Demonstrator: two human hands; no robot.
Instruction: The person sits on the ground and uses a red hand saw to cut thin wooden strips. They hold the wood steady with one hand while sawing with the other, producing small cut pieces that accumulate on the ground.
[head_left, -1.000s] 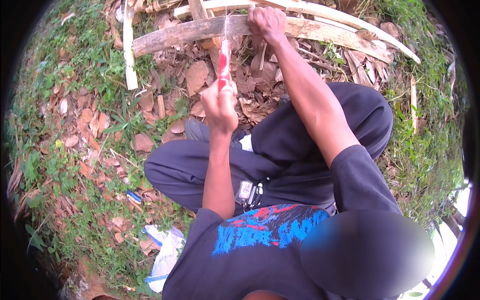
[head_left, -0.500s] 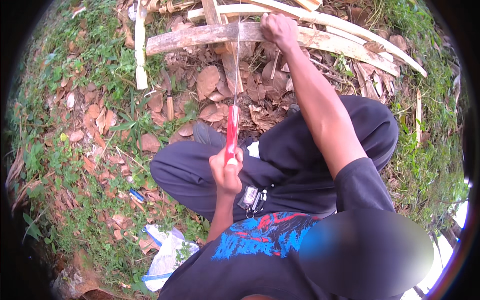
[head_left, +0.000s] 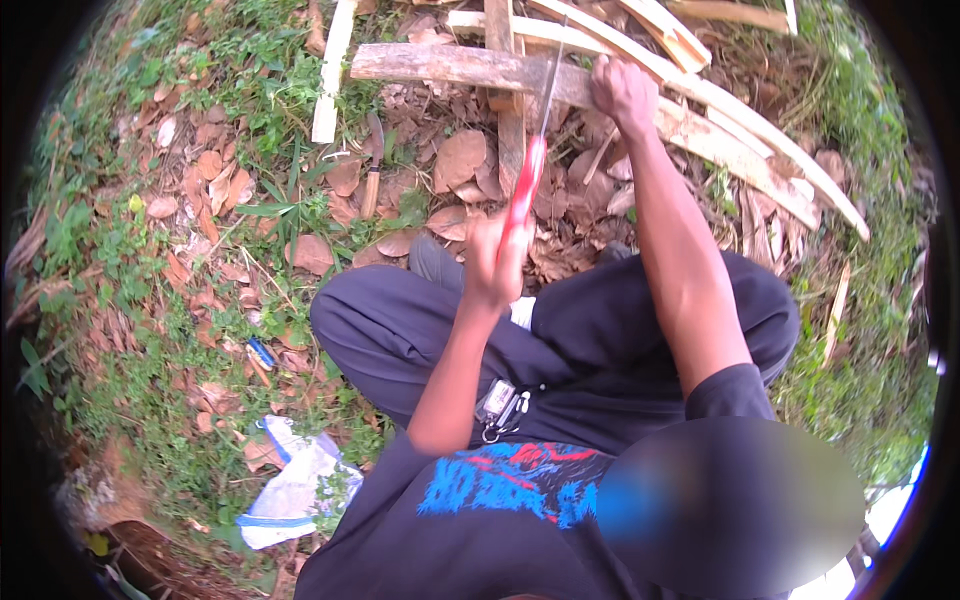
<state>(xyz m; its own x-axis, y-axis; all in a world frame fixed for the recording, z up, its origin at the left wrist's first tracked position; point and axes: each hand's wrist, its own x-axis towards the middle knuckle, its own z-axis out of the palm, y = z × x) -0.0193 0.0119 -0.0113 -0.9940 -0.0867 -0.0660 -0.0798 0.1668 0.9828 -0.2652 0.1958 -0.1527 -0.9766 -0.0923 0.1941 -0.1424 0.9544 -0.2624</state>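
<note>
My left hand [head_left: 495,262] is closed round the red handle of a saw [head_left: 524,190], in front of my crossed legs. The thin blade, seen nearly edge-on, points away from me and crosses a weathered wooden plank [head_left: 440,66]. My right hand [head_left: 627,93] grips that plank just right of the blade, with the arm stretched out. Under the plank, another wooden piece [head_left: 511,140] runs lengthwise away from me. Whether the blade has cut into the wood cannot be made out.
Curved pale wood strips [head_left: 770,128] lie at the far right, and a short pale board [head_left: 333,80] at the far left. A wooden-handled knife [head_left: 371,180] rests among dry leaves. Nearer left are a blue item [head_left: 261,353] and a white sack [head_left: 300,490].
My left hand has pushed the saw away from me, bringing its handle closer to the plank, and the saw now slants rightward. My right hand keeps its grip. The whole view has shifted.
</note>
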